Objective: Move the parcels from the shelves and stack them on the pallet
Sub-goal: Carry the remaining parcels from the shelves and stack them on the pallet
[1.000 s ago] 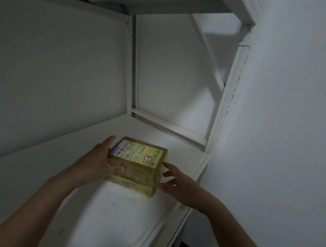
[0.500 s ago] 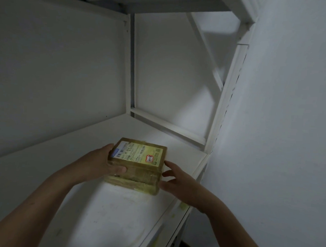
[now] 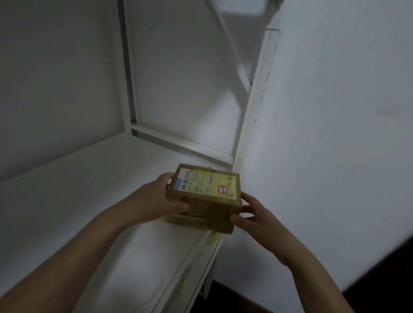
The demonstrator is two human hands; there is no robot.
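A small brown cardboard parcel with a shipping label and a red-edged sticker on top sits at the right end of a white shelf board. It looks like two flat boxes stacked; the lower box peeks out beneath. My left hand grips the parcel's left side, thumb along its front face. My right hand holds its right front corner with curled fingers. The pallet is out of view.
The white metal shelf frame has a rear upright, a diagonal brace and a front right post. A white wall stands close on the right. Dark floor shows below the shelf's front edge.
My right hand has closed onto the parcel's right corner, and both hands now hold it. The parcel has shifted right toward the shelf's front edge; the view has tilted.
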